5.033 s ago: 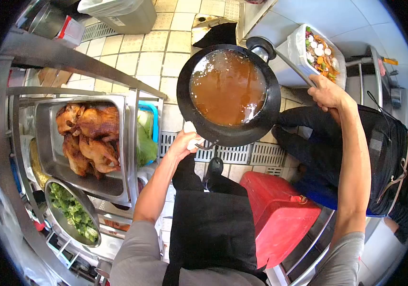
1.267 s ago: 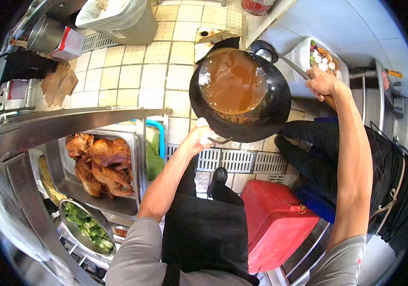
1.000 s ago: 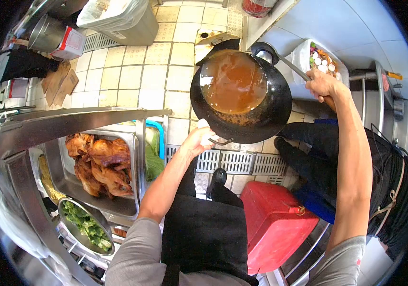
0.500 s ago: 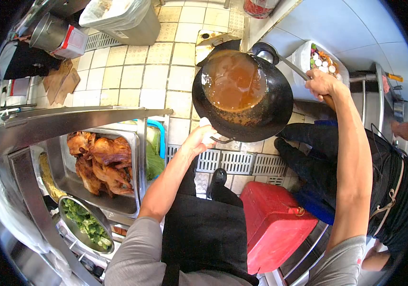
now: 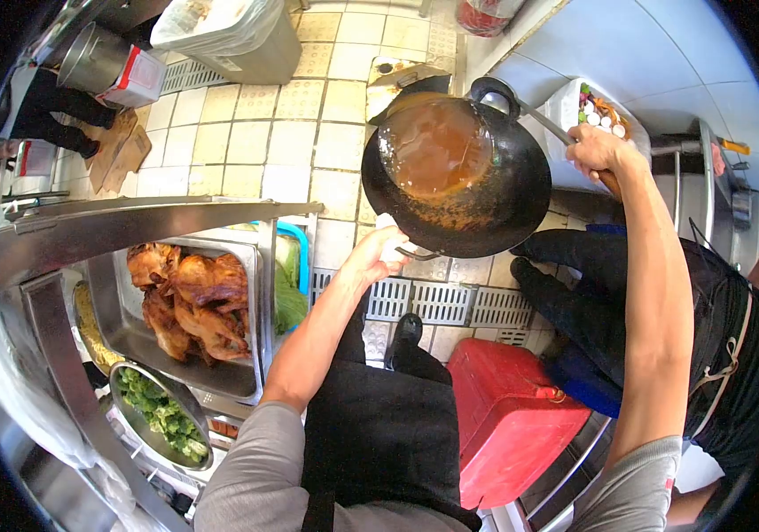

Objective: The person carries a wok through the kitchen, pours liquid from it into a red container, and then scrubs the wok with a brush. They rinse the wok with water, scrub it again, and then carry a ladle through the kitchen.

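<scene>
floor tiles [image 5: 337,104] showed upper centre, beneath a wok [image 5: 526,182]; left grip [image 5: 374,256] clasped cloth [image 5: 393,249] at its handle [image 5: 424,258], right grip [image 5: 603,152] a ladle [image 5: 546,123].

Hands and edges are hiding parts of this kitchen.
The left hand [image 5: 377,254] and white cloth [image 5: 392,253] are covering part of the loop handle [image 5: 424,257] on the wok [image 5: 521,191]; the right hand [image 5: 603,152] is concealing some of the long-handled tool [image 5: 546,122]. The top edge is cropping a grey bin [image 5: 266,53] and red container [image 5: 486,12]. The dark border is cutting into the right-hand co-worker [image 5: 734,310]. White pieces [image 5: 594,119] in the lined tub [image 5: 560,106] are appearing too small to identify.
</scene>
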Available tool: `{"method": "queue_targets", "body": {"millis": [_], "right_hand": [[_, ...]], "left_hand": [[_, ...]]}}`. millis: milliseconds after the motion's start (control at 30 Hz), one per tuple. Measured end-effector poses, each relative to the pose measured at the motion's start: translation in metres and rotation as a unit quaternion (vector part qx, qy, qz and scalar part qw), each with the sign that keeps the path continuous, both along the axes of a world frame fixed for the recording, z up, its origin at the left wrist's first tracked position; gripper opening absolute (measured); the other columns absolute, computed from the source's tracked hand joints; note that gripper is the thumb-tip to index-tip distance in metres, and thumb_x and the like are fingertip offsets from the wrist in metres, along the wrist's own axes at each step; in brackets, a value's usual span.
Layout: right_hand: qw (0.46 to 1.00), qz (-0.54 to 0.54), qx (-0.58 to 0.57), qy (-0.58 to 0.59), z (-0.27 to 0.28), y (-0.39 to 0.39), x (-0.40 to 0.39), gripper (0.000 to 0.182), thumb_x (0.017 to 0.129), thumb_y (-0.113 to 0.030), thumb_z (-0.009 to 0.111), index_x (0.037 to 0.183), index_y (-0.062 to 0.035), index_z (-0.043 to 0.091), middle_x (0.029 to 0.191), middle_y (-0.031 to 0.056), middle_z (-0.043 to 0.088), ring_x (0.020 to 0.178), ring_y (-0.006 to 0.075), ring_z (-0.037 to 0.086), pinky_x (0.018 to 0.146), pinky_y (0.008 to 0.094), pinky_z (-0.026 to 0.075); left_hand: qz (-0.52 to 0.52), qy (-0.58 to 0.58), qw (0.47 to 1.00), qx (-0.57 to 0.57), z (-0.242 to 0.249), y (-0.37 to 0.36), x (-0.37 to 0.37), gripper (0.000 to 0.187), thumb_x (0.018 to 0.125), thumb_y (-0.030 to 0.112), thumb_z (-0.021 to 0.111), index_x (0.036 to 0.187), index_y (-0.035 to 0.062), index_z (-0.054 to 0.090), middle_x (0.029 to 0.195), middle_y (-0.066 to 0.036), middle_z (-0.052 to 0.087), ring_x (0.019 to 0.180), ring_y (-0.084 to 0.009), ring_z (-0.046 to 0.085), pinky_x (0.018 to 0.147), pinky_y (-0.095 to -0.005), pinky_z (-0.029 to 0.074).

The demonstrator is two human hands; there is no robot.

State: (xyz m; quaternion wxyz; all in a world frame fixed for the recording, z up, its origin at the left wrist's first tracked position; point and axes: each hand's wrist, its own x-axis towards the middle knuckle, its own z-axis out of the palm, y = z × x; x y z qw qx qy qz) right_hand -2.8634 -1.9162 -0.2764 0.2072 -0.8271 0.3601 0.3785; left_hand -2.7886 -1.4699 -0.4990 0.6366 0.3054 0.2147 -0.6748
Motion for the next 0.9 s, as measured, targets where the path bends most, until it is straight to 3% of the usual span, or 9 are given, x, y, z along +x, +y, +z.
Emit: {"method": "queue_targets", "body": {"millis": [233, 333, 433, 733, 900], "right_hand": [[1.0, -0.003, -0.002, -0.011, 0.003, 0.003, 0.002, 0.017, 0.089, -0.011, 0.055, 0.093, 0.0045, 0.062, 0.067, 0.0137, 0.066, 0.053, 0.0247, 0.063, 0.053, 0.0425, 0.05], [1.0, -0.006, 0.005, 0.01, 0.002, 0.0, 0.006, 0.02, 0.09, -0.011, 0.059, 0.102, 0.005, 0.06, 0.069, 0.0115, 0.064, 0.049, 0.0208, 0.06, 0.047, 0.0375, 0.049], [1.0, 0.012, 0.002, -0.009, 0.005, 0.004, 0.01, 0.015, 0.088, -0.009, 0.055, 0.088, 0.0052, 0.06, 0.066, 0.0144, 0.065, 0.053, 0.0253, 0.063, 0.053, 0.0427, 0.05], [0.998, 0.04, -0.044, 0.017, 0.002, 0.004, 0.017, 0.023, 0.086, -0.013, 0.055, 0.072, 0.0021, 0.067, 0.064, 0.0146, 0.069, 0.059, 0.0266, 0.069, 0.06, 0.0445, 0.053], [0.997, 0.059, -0.042, 0.022, 0.01, 0.008, 0.03, 0.024, 0.085, -0.012, 0.053, 0.073, 0.0022, 0.068, 0.063, 0.0146, 0.069, 0.06, 0.0268, 0.07, 0.062, 0.0456, 0.054]], "left_hand": [[0.002, -0.002, 1.0, 0.02, 0.015, -0.008, 0.005, 0.009, 0.089, 0.01, 0.068, 0.093, 0.0115, 0.06, 0.088, -0.018, 0.069, 0.055, -0.0175, 0.054, 0.038, -0.0219, 0.034], [0.004, 0.009, 1.0, 0.015, 0.013, -0.009, 0.006, 0.01, 0.088, 0.01, 0.068, 0.093, 0.0109, 0.06, 0.088, -0.017, 0.069, 0.055, -0.0173, 0.054, 0.038, -0.0214, 0.034], [0.01, 0.028, 0.999, 0.018, 0.014, -0.012, 0.007, 0.01, 0.087, 0.01, 0.068, 0.092, 0.0102, 0.06, 0.087, -0.016, 0.067, 0.055, -0.017, 0.053, 0.038, -0.0212, 0.033], [0.022, 0.037, 0.999, -0.01, 0.017, -0.02, 0.015, 0.014, 0.086, 0.01, 0.068, 0.095, 0.007, 0.058, 0.086, -0.018, 0.064, 0.054, -0.0178, 0.054, 0.034, -0.022, 0.033], [0.026, 0.069, 0.997, -0.006, 0.015, -0.028, 0.019, 0.017, 0.086, 0.011, 0.068, 0.099, 0.0066, 0.058, 0.087, -0.024, 0.061, 0.056, -0.0186, 0.055, 0.034, -0.0202, 0.036]]}}
